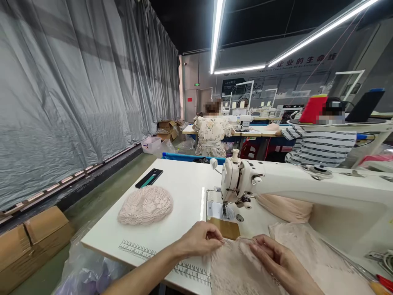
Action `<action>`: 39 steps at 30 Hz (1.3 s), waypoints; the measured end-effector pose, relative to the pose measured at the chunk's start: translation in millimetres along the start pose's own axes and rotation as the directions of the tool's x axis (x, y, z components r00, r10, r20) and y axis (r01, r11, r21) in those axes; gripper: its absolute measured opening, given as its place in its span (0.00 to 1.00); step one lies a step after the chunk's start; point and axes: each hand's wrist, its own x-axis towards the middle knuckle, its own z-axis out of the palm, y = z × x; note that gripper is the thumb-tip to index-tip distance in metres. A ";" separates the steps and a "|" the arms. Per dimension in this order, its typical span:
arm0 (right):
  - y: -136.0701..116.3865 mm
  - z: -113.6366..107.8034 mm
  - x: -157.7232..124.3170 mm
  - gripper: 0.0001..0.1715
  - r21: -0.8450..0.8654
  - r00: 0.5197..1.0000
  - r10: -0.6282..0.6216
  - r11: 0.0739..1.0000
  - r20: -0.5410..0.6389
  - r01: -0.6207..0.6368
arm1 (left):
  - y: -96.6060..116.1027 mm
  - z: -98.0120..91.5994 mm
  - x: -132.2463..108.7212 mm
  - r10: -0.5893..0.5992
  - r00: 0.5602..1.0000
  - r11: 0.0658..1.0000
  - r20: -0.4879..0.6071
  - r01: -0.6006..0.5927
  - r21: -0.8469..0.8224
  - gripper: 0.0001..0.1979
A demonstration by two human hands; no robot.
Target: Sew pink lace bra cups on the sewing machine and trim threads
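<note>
My left hand pinches the left edge of a pale pink lace piece lying on the white sewing table. My right hand rests on the same lace with curled fingers pressing and gripping it. Both hands sit just in front of the needle of a white sewing machine. A tan square patch lies on the machine bed between the needle and my hands. More pink fabric is bunched behind the machine arm.
A stack of pink lace pieces and a dark phone lie at the table's left. A printed ruler runs along the front edge. Cardboard boxes stand on the floor left. Two people sit at tables behind, past a red thread cone.
</note>
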 end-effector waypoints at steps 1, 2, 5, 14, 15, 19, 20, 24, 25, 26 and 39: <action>0.6 0.5 3.0 0.21 0.000 1.000 -0.011 1.000 0.005 0.011 | 1.5 1.5 3.5 -0.001 1.000 1.000 -0.010 0.001 0.007 0.03; 0.3 1.7 7.3 0.22 -0.001 1.000 -0.024 1.000 0.010 0.024 | 3.3 3.1 7.6 -0.001 1.000 1.000 -0.016 0.001 0.015 0.03; -1.7 7.1 24.6 0.24 -0.018 0.998 -0.045 0.999 0.032 0.046 | 7.0 7.5 18.3 -0.007 1.000 0.999 -0.008 0.007 0.033 0.05; 10.4 12.2 34.3 0.21 -0.094 1.000 -0.004 0.996 -0.020 0.002 | -0.5 14.8 16.0 -0.004 0.992 0.989 -0.124 0.023 0.149 0.17; 10.9 11.1 31.7 0.21 -0.100 1.000 -0.006 0.995 -0.004 0.005 | 0.8 14.2 16.7 -0.014 0.989 0.985 -0.146 0.039 0.170 0.15; 7.4 7.2 26.3 0.16 -0.118 0.997 -0.034 0.992 0.067 0.042 | 13.3 6.1 23.9 0.003 0.993 0.972 -0.116 0.024 0.234 0.06; 6.3 7.2 27.0 0.16 -0.131 0.996 -0.046 0.990 0.074 0.056 | 16.6 3.2 26.6 0.015 0.996 0.968 -0.090 0.008 0.252 0.06; 6.8 11.5 35.5 0.18 -0.218 0.996 -0.088 0.971 0.036 0.093 | 20.6 -9.0 38.6 0.007 1.000 0.943 -0.016 -0.001 0.334 0.09; 8.5 13.1 37.8 0.20 -0.238 0.995 -0.102 0.966 0.024 0.104 | 19.2 -11.6 41.2 -0.011 1.000 0.936 -0.002 0.011 0.351 0.09; 10.9 14.6 39.9 0.21 -0.258 0.993 -0.119 0.959 0.019 0.120 | 17.3 -13.8 43.7 -0.030 0.999 0.930 0.011 0.024 0.366 0.09; 27.8 7.1 49.2 0.14 -0.563 0.801 -0.597 0.653 0.029 0.507 | 8.9 -10.9 76.5 -0.181 0.983 0.795 -0.039 0.169 0.583 0.14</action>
